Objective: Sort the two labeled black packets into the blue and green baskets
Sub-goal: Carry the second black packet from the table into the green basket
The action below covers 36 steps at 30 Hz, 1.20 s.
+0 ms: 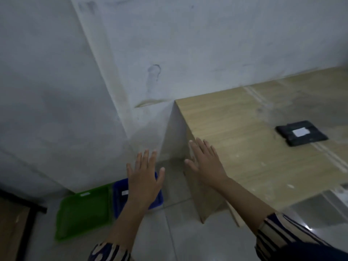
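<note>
Green basket (84,213) and blue basket (120,196) sit side by side on the tiled floor (180,238) against the wall; each shows a small white patch, contents otherwise too dim to tell. Wooden worktop (244,147) corner stands just right of them. One labeled black packet (301,133) lies flat on the worktop. Left hand (145,178) hovers spread over the blue basket, empty. Right hand (205,162), fingers splayed, empty, at the worktop's edge.

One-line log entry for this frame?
left hand: open, empty, over blue basket | right hand: open, empty, at table corner | black packet: on table | green basket: floor
</note>
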Motion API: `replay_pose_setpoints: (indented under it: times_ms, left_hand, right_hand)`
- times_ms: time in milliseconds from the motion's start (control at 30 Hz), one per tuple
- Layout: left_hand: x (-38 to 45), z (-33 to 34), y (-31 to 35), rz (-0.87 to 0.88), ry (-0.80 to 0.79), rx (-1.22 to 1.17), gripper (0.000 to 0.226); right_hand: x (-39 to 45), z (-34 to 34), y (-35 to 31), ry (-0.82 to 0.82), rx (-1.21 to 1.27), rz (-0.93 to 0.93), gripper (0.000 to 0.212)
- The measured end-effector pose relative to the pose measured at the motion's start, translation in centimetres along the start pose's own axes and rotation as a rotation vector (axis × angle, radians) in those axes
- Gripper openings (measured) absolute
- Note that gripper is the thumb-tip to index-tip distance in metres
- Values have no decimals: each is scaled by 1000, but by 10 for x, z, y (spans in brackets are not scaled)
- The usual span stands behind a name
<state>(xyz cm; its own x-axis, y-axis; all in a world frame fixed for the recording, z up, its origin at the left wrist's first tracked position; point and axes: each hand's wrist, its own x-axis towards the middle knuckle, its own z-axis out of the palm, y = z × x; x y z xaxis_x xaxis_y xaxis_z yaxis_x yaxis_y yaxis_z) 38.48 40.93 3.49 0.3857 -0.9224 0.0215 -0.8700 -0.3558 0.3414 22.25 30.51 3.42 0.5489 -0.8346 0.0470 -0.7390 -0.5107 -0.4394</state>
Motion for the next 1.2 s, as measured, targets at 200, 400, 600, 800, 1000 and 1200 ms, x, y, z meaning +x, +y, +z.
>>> replay_pose_setpoints:
  times_ms: [200,400,600,800,1000,1200]
  left_hand:
    - [7,2,100,71,78,-74,58]
    - [23,6,158,143,80,-101,59]
    - [43,33,203,227,47,-122,58]
    - [53,72,255,236,-11,-157,60]
    - [84,122,326,137,-130,-188,65]
    - [118,184,413,63,-262,-171,67]
  right_hand:
    - [-12,-60,68,71,47,1,60]
    - [-18,-96,112,159,80,30,60]
    - [-27,-112,157,180,51,113,60]
    - [-22,-135,235,155,15,215,60]
    - [-3,-147,330,112,-11,237,59]
    - [20,-158,437,-33,23,319,62]
